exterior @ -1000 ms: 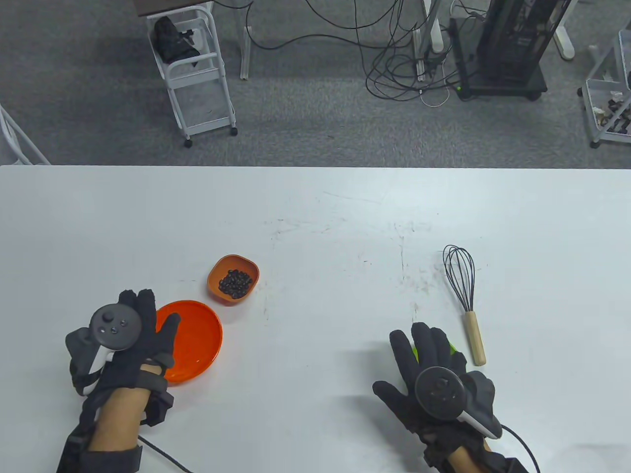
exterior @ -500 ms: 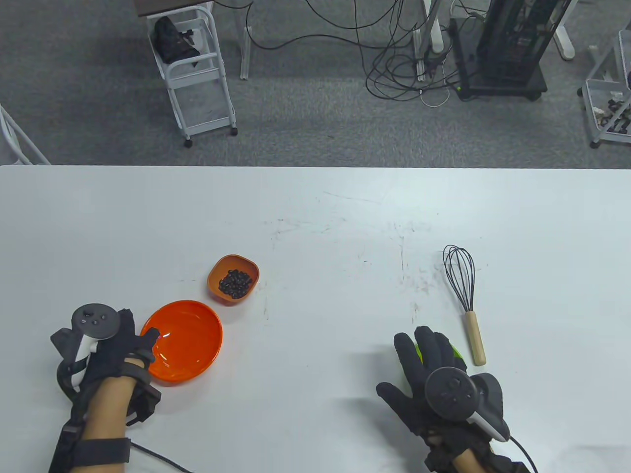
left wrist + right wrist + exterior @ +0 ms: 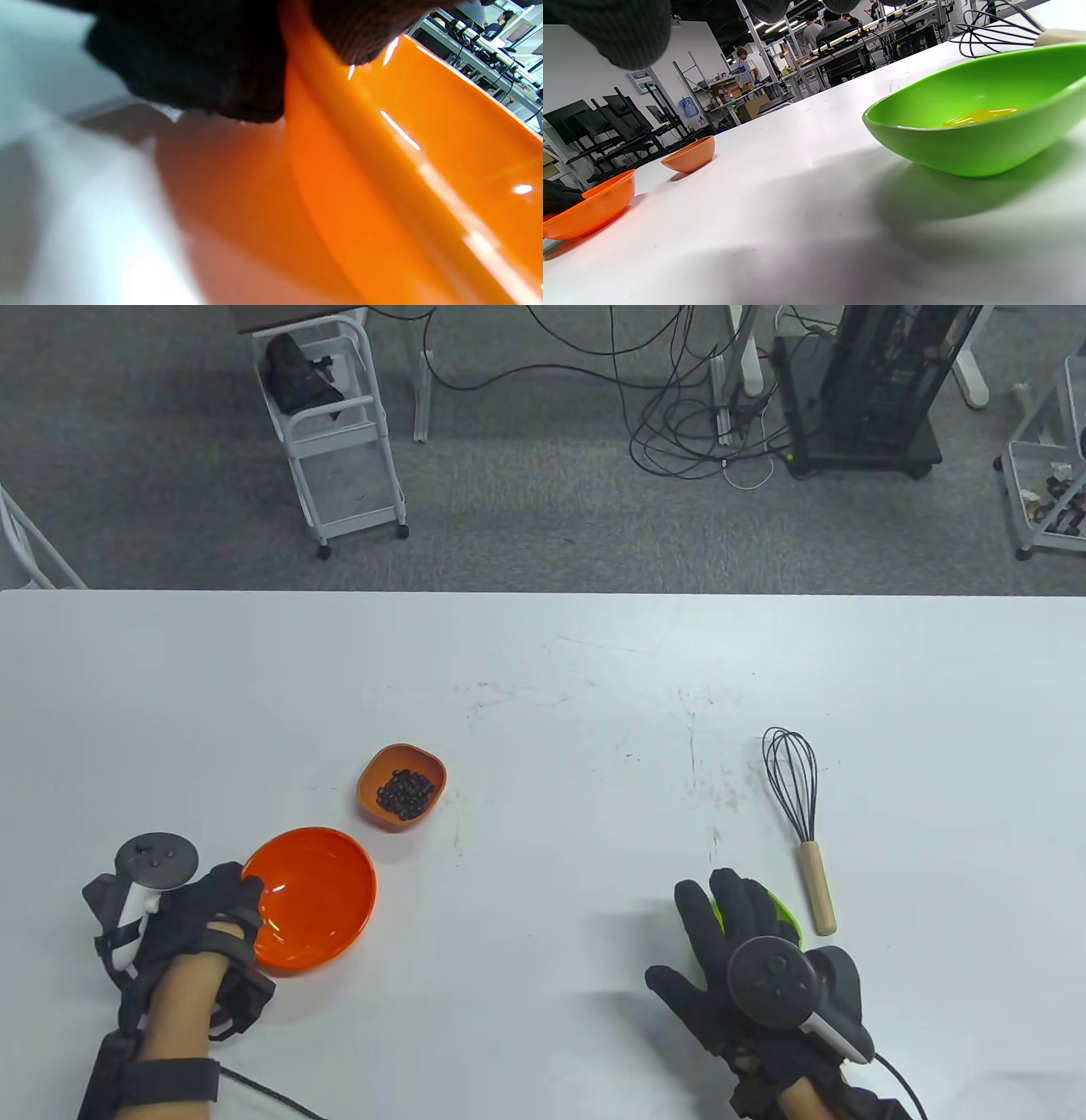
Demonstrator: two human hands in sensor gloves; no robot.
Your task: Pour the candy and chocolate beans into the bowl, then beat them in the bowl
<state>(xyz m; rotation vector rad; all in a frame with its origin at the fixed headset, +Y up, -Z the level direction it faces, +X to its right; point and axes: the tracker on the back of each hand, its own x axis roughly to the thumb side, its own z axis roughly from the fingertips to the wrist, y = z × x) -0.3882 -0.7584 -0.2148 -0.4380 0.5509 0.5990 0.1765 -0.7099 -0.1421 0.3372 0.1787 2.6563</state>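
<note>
My left hand pinches the left rim of the large orange bowl, thumb inside and fingers outside; the left wrist view shows this rim up close. The bowl looks slightly tilted. Just beyond it stands a small orange dish holding chocolate beans. My right hand hovers with straight fingers over a green dish. The right wrist view shows the green dish with yellow candy inside and the fingertips above it, not touching. A whisk with a wooden handle lies to the right.
The white table reaches to its far edge, with grey floor, a white trolley, cables and a black rack beyond. In the right wrist view, people stand at benches far behind.
My left hand slid from above the large orange bowl to its left rim and took hold; the bowl shifted slightly and tipped. My right hand barely moved.
</note>
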